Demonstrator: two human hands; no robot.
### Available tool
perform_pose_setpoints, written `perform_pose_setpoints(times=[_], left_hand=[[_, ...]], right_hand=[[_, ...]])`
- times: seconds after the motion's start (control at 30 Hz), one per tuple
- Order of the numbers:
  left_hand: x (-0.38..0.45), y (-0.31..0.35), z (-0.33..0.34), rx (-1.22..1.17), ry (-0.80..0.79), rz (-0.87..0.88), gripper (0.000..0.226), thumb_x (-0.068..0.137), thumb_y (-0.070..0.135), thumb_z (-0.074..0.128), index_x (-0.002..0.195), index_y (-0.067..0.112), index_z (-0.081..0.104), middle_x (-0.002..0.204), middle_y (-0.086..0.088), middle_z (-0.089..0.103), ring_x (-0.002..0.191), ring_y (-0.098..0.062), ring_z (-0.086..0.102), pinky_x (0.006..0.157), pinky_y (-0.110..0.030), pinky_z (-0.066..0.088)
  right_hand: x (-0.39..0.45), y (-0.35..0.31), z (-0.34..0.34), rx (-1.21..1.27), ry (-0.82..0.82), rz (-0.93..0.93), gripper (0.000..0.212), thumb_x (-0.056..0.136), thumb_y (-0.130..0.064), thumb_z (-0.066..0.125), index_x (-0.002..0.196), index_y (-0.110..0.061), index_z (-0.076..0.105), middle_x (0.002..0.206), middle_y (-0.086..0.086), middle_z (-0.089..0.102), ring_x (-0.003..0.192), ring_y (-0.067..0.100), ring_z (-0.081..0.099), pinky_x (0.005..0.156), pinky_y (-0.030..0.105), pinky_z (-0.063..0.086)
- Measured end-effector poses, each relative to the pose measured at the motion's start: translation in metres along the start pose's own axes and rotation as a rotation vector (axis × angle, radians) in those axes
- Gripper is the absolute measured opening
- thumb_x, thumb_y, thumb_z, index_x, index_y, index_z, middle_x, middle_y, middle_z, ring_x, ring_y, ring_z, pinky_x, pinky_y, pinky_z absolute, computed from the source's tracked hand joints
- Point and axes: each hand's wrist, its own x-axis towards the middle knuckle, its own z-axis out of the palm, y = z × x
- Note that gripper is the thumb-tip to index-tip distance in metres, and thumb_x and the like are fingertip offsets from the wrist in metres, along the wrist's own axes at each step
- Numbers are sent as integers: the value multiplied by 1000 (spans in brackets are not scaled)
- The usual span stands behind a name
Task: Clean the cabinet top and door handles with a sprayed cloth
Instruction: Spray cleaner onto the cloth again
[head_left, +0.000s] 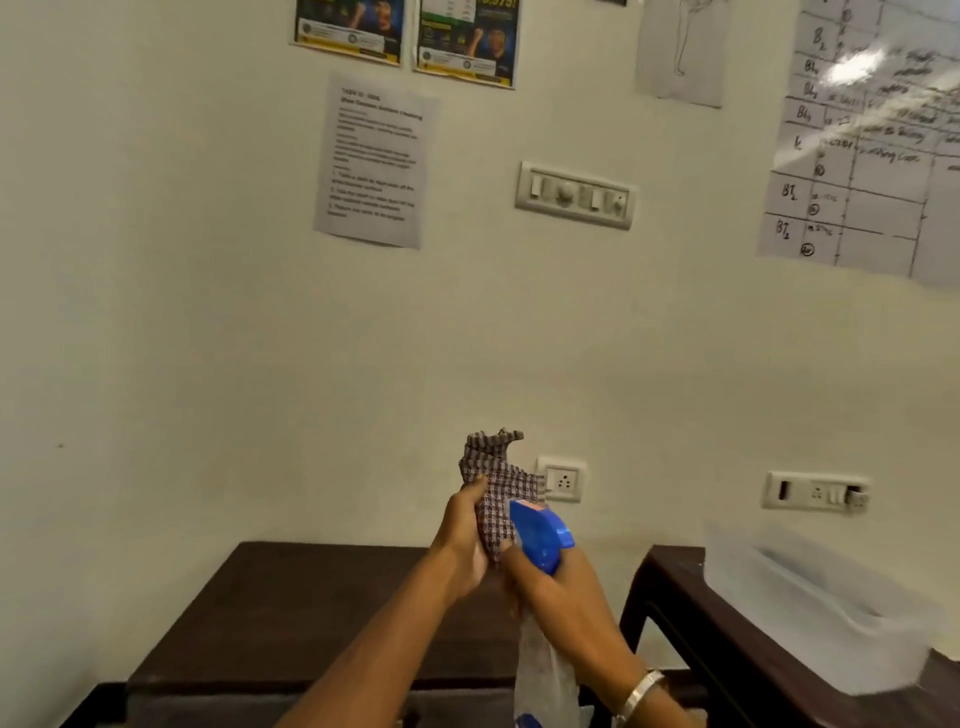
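A brown and white checked cloth (493, 478) is bunched upright in my left hand (462, 540), raised above the dark wooden cabinet top (291, 603). My right hand (550, 587) grips a clear spray bottle (543, 670) by its neck. The bottle's blue trigger head (540, 532) touches the cloth, nozzle pointing into it. Both hands are close together in the lower middle of the view. The cabinet doors and their handles are out of view.
A second dark wooden table (675, 587) stands to the right with a translucent plastic box (815, 597) on it. The cream wall behind holds power sockets (563, 479), a switch panel (574, 195), printed sheets and a whiteboard chart (872, 140).
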Motion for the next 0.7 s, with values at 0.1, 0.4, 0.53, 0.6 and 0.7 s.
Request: perform_pose_setpoints(times=[0.1, 0.4, 0.53, 0.6, 0.7], left_hand=[[0, 0, -8, -17, -7, 11, 40, 97, 29, 40, 109, -1, 64, 103, -23, 71, 96, -36, 66, 89, -45, 52], [6, -4, -21, -55, 2, 40, 42, 98, 29, 39, 122, 0, 58, 114, -23, 67, 100, -35, 65, 80, -44, 54], [7, -4, -20, -78, -18, 44, 41, 99, 29, 38, 123, 1, 58, 111, -21, 67, 98, -34, 64, 76, -43, 53], [7, -5, -20, -89, -27, 49, 42, 100, 29, 38, 123, 1, 57, 110, -21, 67, 99, -34, 65, 76, -43, 53], [8, -7, -21, -82, -46, 39, 42, 100, 31, 37, 122, 1, 58, 111, -22, 68, 101, -36, 65, 80, -44, 53]], right_hand=[[1, 4, 7, -31, 9, 32, 19, 91, -31, 62, 89, -12, 62, 63, 2, 57, 53, 6, 54, 51, 16, 46], [3, 4, -16, -49, 106, 16, 28, 91, -27, 62, 79, -1, 61, 60, 8, 58, 53, 13, 55, 52, 23, 47], [-5, 6, -18, -31, 85, 1, 23, 91, -23, 63, 78, -4, 59, 59, 6, 55, 50, 10, 53, 50, 20, 46], [-11, 10, -12, -35, 35, 2, 17, 90, -21, 63, 85, -6, 60, 60, 5, 54, 52, 10, 52, 53, 22, 46], [-21, 17, 0, -43, -36, 43, 17, 90, -22, 64, 84, -7, 59, 56, 2, 53, 47, 6, 51, 50, 17, 45]])
